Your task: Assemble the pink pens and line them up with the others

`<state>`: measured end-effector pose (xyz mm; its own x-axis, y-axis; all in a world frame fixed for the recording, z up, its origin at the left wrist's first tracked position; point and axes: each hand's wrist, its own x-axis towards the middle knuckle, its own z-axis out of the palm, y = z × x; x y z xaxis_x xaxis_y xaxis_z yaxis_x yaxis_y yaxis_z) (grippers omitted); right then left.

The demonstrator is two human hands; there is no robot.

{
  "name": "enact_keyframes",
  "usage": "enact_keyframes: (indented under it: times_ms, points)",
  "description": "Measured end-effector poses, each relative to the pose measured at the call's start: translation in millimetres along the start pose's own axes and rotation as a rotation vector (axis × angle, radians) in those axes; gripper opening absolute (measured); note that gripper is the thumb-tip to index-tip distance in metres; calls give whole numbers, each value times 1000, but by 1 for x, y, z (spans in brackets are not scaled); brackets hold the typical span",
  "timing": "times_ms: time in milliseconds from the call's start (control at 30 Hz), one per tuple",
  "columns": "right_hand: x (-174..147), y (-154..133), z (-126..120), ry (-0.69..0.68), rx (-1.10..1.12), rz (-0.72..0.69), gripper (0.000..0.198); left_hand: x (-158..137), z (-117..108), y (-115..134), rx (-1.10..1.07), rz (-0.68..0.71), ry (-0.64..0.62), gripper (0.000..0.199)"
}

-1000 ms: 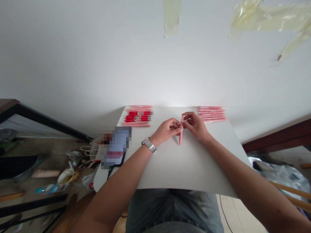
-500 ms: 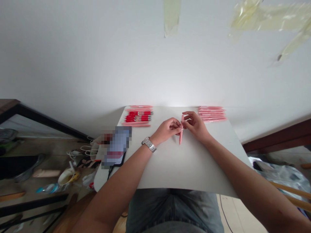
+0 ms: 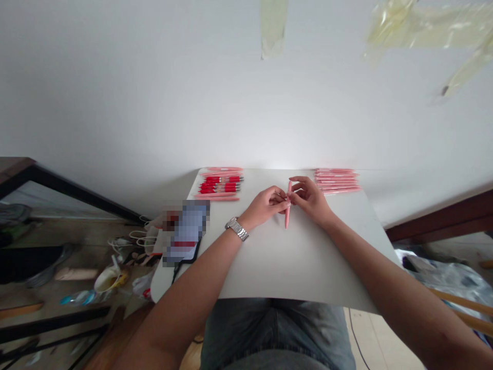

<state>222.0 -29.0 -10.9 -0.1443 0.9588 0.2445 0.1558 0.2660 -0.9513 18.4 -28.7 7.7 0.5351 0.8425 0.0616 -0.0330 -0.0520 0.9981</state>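
Observation:
A pink pen is held nearly upright in the view, above the middle of the white table. My left hand is closed on its middle from the left, thumb and fingers pinching it. From the other side, my right hand grips the upper part between thumb and fingers. Several red pens lie at the table's back left, with pink pens in front of and behind them. At the back right rests a row of several pink pens.
A phone, blurred out, lies at the table's left edge with a cable running from it. The wall rises behind the table. On the floor at left are a cup and a bottle; a plastic bag is at right.
Both hands hold the pink pen in nearly the same pose as before. The whole view has shifted very slightly; the pens on the table have not moved.

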Motion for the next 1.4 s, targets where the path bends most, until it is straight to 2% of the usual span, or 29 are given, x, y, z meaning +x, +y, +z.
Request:
enact_keyframes:
  times_ms: [800, 1233, 1400]
  points:
    - [1, 0, 0, 3, 16, -6, 46, 1, -1, -4, -1, 18, -6, 36]
    - [-1, 0, 0, -5, 36, 11, 66, 2, -1, -2, -20, 26, 8, 35]
    - [1, 2, -1, 14, 10, 8, 55, 2, -3, -3, -45, 52, 7, 36]
